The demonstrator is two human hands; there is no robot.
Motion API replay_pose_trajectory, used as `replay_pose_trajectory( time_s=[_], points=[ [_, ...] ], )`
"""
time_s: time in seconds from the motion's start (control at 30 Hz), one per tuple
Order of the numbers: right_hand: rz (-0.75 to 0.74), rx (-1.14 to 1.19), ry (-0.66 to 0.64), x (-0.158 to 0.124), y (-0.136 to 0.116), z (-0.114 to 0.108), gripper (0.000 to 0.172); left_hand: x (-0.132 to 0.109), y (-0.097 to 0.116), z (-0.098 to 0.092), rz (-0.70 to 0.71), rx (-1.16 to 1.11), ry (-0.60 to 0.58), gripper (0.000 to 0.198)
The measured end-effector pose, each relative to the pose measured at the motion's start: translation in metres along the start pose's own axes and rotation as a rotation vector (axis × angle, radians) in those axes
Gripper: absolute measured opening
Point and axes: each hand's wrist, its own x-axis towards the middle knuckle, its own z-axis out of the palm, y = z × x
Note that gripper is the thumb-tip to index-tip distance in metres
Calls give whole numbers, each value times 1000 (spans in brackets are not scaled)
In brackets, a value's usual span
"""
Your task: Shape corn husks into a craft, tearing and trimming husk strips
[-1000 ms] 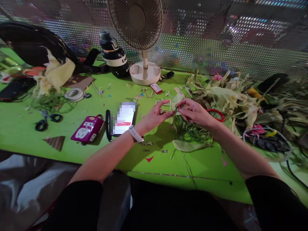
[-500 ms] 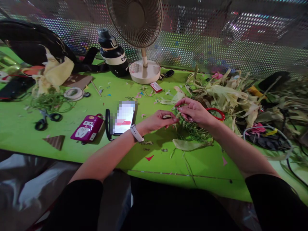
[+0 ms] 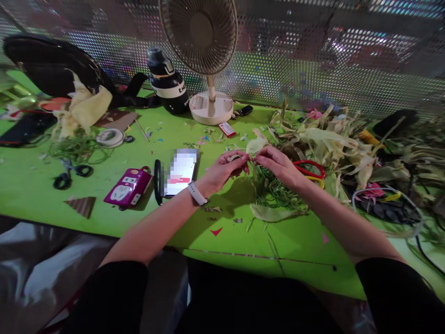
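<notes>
Thumb and fingers of my left hand [image 3: 225, 169], with a pale band on the wrist, are pinched together on a thin pale strip of corn husk [image 3: 234, 158]. Close by on the right, my right hand [image 3: 278, 163] also has its fingertips closed, apparently on the strip's other end; the spot between the hands is too small to see clearly. Below my right hand lies a tangle of thin green strips [image 3: 278, 191]. A flat pale husk piece [image 3: 273, 212] rests in front of it. Red and yellow rings [image 3: 314, 168] show behind my right wrist.
Dried corn husks [image 3: 323, 139] are heaped at the back right. A phone [image 3: 181, 171], purple pouch [image 3: 128, 188], scissors [image 3: 71, 172] and tape roll [image 3: 110, 137] lie to the left. A fan [image 3: 212, 109] and a black bottle [image 3: 170, 93] stand at the back of the green table [image 3: 194, 232].
Both hands have shifted slightly left and up off the green tangle. My right hand's fingers have lowered and now point toward my left fingertips. The view has tilted a little.
</notes>
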Motion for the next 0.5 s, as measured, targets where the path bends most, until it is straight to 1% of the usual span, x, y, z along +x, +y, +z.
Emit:
replay_pose_trajectory(
  time_s=[0.1,0.13,0.27,0.33,0.4,0.5],
  points=[
    [-31,-48,-117,-2,1,4,33,0,-1,2,17,-16,-8,26],
    [-41,-57,-129,-2,1,5,31,0,-1,1,21,-12,-12,27],
    [-74,-84,-100,0,1,-2,26,3,-1,-2,44,41,8,30],
    [-69,-58,-124,1,-1,-7,25,4,0,-4,39,74,-3,30],
    [-25,4,-160,1,-2,-10,24,2,2,-4,28,102,-42,30],
    [120,132,-243,0,-1,-7,26,-2,4,-1,42,160,-96,28]
  ],
)
